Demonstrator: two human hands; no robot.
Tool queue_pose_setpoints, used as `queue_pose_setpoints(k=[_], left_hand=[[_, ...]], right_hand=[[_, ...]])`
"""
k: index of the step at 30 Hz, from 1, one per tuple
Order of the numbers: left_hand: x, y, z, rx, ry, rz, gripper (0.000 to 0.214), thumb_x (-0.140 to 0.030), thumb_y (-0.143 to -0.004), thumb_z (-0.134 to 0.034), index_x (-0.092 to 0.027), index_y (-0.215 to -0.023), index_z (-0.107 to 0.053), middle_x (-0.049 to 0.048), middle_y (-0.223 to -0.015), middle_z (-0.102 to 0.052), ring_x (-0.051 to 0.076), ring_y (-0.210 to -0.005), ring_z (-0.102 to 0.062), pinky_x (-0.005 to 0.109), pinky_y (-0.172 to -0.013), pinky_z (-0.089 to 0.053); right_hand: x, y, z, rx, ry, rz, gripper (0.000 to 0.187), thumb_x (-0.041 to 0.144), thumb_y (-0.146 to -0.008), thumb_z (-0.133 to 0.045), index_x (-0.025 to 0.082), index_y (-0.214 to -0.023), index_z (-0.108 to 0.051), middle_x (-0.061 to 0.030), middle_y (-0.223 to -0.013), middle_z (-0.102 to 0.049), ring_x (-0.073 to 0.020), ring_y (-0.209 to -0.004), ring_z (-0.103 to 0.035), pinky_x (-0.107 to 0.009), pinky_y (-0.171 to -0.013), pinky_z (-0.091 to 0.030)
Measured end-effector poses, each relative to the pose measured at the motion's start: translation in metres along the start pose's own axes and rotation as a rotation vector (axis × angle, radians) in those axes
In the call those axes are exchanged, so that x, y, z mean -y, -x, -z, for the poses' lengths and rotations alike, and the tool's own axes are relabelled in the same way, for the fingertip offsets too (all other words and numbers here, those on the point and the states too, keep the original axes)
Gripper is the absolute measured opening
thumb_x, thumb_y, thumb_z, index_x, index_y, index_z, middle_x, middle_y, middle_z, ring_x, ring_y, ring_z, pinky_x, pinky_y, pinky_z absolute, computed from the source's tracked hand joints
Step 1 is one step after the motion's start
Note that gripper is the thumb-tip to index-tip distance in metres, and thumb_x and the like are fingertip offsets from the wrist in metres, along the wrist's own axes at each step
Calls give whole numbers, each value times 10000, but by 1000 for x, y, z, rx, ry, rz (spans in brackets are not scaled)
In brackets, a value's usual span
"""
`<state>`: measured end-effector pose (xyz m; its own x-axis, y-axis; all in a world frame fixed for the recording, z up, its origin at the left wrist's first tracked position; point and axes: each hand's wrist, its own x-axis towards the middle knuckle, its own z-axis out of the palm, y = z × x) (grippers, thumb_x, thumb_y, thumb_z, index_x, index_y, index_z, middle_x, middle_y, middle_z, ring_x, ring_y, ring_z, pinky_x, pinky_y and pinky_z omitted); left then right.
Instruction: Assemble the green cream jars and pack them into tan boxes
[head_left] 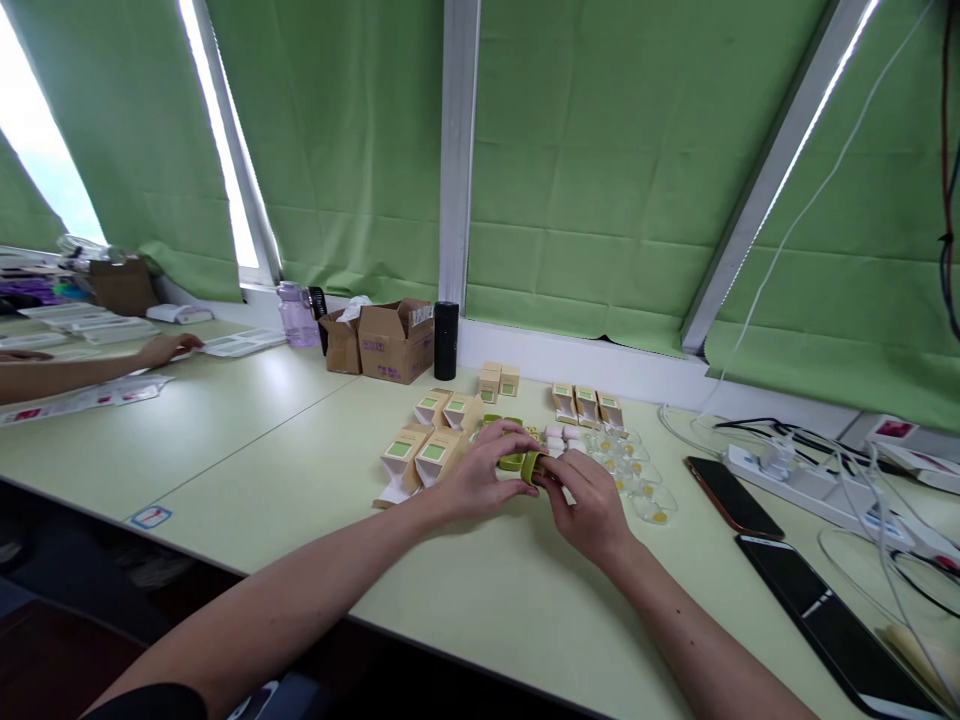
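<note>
My left hand and my right hand meet over the middle of the table, both closed on a small olive-green ring-shaped piece. Fingers cover part of it, so its exact kind is hidden. Left of my left hand stand open small cardboard boxes with green labels. Just behind my hands lie more green pieces, partly covered. Pale pink pieces sit behind my right hand. To its right are several clear plastic pieces with yellow centres.
Small boxes stand at the back. A larger carton, a black cylinder and a purple bottle line the wall. Phones and a power strip with cables lie at right. Another person's hand is far left.
</note>
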<state>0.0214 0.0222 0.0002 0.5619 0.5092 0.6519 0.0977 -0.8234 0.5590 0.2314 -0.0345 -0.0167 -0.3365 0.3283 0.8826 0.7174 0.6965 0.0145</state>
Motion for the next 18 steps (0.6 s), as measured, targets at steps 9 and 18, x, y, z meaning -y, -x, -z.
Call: queue_pose_setpoints(k=[9, 18], left_hand=[[2, 0, 2, -73, -70, 6, 499, -289, -805, -929, -271, -1261, -729, 107, -1271, -595, 308, -1287, -592, 515, -1131, -535], [3, 0, 1, -110, -154, -29, 589, -393, -763, -961, -281, -1299, -744, 95, -1173, -616, 302, -1223, -594, 504, -1088, -553]], right_hand=[[1, 2, 9, -37, -30, -13, 487, 85, -943, -602, 220, -1410, -590, -130, -1108, -755, -293, -982, -722, -441, -771, -621], [5, 3, 5, 14, -61, -69, 657, 126, -978, -578, 259, -1600, -410, -153, -1392, -696, -338, -1278, -685, -541, -961, -667]])
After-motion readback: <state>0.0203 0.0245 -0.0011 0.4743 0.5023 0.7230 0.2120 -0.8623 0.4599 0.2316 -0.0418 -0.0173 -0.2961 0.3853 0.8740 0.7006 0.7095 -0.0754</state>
